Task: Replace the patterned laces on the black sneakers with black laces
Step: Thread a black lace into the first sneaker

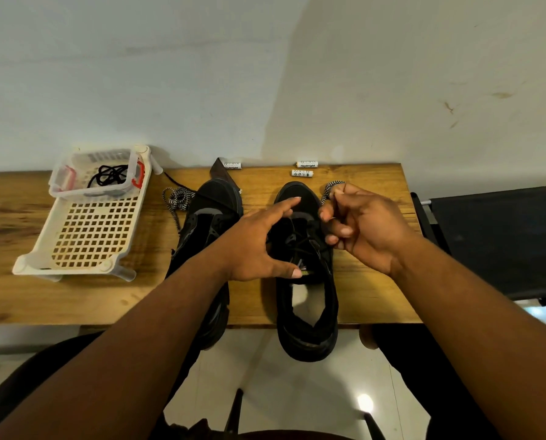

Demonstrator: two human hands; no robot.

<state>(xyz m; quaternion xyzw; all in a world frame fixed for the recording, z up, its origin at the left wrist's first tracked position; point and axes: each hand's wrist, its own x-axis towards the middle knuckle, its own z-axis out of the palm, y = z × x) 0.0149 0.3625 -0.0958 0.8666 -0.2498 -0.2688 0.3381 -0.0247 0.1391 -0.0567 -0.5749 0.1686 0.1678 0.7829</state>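
Two black sneakers stand toe-away on the wooden table. The left sneaker has my left forearm crossing it. My left hand is spread over the right sneaker, index finger near the toe and thumb at the tongue, fingers straight. My right hand has curled fingers and pinches a black-and-white patterned lace that loops up beside the right sneaker's toe. A second patterned lace lies bunched to the left of the left sneaker. A black lace is coiled in a small clear tub.
The clear tub sits in a white perforated basket on the table's left. Three small white cylinders lie along the back edge by the wall. A dark chair stands at the right. Both sneaker heels overhang the front edge.
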